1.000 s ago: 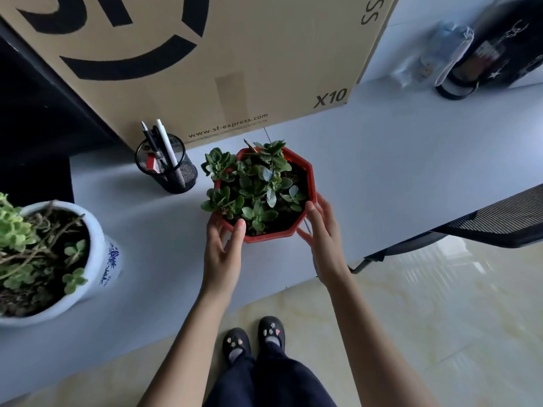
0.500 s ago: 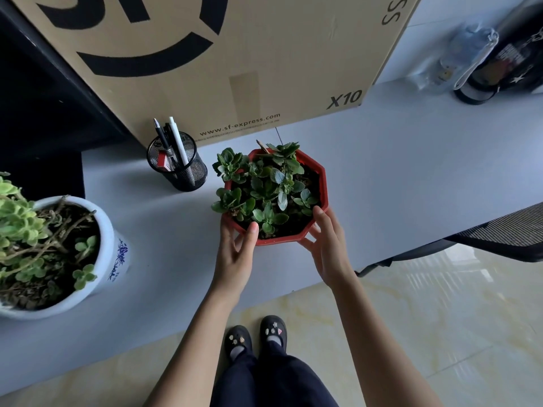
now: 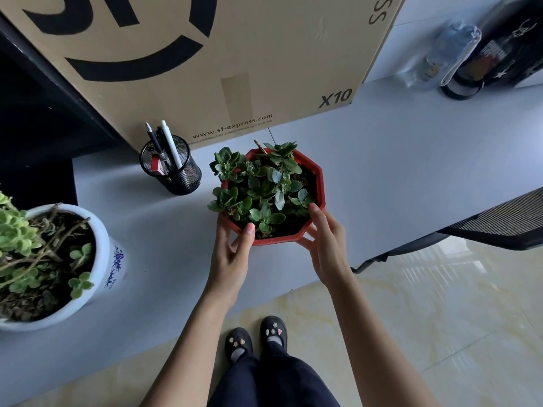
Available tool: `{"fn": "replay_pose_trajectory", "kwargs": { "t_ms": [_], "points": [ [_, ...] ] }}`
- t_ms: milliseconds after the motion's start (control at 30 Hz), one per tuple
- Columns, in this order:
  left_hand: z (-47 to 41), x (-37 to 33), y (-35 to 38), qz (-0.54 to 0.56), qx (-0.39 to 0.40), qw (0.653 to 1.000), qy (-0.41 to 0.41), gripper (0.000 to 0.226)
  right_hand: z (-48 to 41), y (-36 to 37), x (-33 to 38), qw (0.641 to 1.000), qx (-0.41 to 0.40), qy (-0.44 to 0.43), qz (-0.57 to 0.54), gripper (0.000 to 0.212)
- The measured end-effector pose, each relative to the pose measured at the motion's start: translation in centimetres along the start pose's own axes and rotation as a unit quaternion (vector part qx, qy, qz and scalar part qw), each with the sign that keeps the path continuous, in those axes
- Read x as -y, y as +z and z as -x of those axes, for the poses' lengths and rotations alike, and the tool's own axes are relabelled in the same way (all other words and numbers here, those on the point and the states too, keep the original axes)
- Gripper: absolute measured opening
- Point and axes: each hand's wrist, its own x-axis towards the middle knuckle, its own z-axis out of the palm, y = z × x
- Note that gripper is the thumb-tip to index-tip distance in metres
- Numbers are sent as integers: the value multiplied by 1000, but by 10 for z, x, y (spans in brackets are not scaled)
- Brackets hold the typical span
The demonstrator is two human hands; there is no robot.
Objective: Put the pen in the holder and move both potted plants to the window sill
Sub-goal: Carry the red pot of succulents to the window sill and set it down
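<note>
- Red octagonal pot (image 3: 318,183), dark soil, clustered green succulent rosettes; sits on the grey desk (image 3: 411,171) just right of the black mesh pen holder (image 3: 172,168).
- Left hand (image 3: 232,257) and right hand (image 3: 326,245) each clasp the pot's near rim, thumbs over the edge, fingers beneath.
- Count: two potted plants, the second in a white pot with blue painting (image 3: 100,259) at the desk's left; one holder; a white pen (image 3: 171,148) and a dark one stand in it.
- Versus a second ago: same two-handed hold, right thumb further onto the rim; pot in the same spot beside the holder.
</note>
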Motion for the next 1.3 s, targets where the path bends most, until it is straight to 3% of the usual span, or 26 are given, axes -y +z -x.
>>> {"fn": "replay_pose_trajectory", "kwargs": {
  "t_ms": [200, 500, 667, 1133, 1300],
  "points": [
    [0, -7, 0, -5, 30, 999, 17, 46, 15, 0, 12, 1000, -19, -15, -8, 40],
    [8, -25, 10, -12, 114, 993, 40, 49, 50, -10, 22, 993, -88, -41, -61, 22],
    [16, -36, 26, -29, 166, 984, 51, 48, 70, -24, 29, 985, -139, -53, -86, 30],
    [52, -77, 135, -56, 313, 945, 81, 50, 133, -107, 85, 947, -253, -133, -149, 28],
    [67, -83, 190, -58, 360, 928, 78, 43, 153, -152, 106, 931, -299, -143, -151, 41]
  ]
}}
